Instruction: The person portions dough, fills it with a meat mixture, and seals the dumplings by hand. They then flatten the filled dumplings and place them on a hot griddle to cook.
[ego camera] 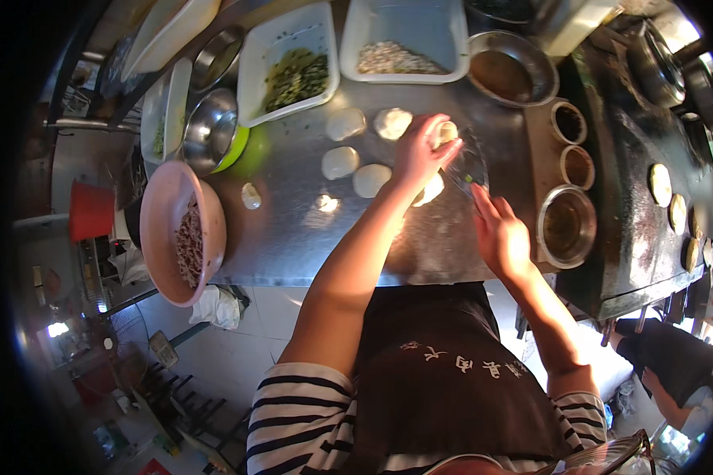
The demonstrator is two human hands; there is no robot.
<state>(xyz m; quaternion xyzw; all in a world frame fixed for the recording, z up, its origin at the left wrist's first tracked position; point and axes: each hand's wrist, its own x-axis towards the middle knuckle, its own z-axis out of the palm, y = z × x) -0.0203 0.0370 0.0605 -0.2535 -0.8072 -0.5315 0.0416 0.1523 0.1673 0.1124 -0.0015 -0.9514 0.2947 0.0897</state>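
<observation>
My left hand (pixel 420 153) is curled around a small rolled piece of dough (pixel 445 134) above the steel worktop (pixel 279 237). To its lower right is my right hand (pixel 501 240), fingers pointing toward the left hand. Between the hands is a dark, shiny, flat shape (pixel 470 159) with a green bit on it; whether it is a blade or a smear on the steel is unclear, and so is whether my right hand grips it. Below my left wrist a dough ball (pixel 431 190) is partly hidden. Several more dough balls (pixel 340 163) sit to the left.
White tubs of chopped greens (pixel 334 77) and pale chopped filling (pixel 465 59) stand at the back. A pink basin (pixel 151 237) is at the left edge. Bowls, including a steel one (pixel 540 237), line the right, before a griddle (pixel 630 237) with flatbreads (pixel 661 185). Another person (pixel 671 362) stands lower right.
</observation>
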